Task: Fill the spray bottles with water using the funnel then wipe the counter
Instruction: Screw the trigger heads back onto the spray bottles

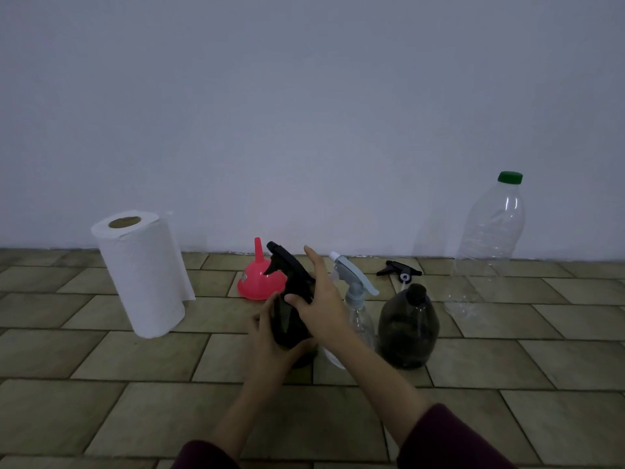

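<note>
Paper towel roll (143,275) left of centre on desk (101,360). Pink funnel (258,282) upturned behind. Centre: left hand (267,340) grips black spray bottle (291,316) body; right hand (321,299), fingers partly spread, at trigger-head collar. Likely light, smooth plastic; hold body, twist collar. Clear spray bottle (358,309), uncapped dark bottle (407,330), big water bottle (487,245) right.

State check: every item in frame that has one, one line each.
Black spray bottle: trigger head on, upright, gripped by left hand; right hand at its neck.
Clear spray bottle with grey trigger: head on.
Dark smoky round bottle: head off, neck open.
Loose black trigger head: lying on counter.
Pink plastic funnel: upside down, unused.
Large clear plastic bottle: green cap on, looks empty.
White paper towel roll: upright.
</note>
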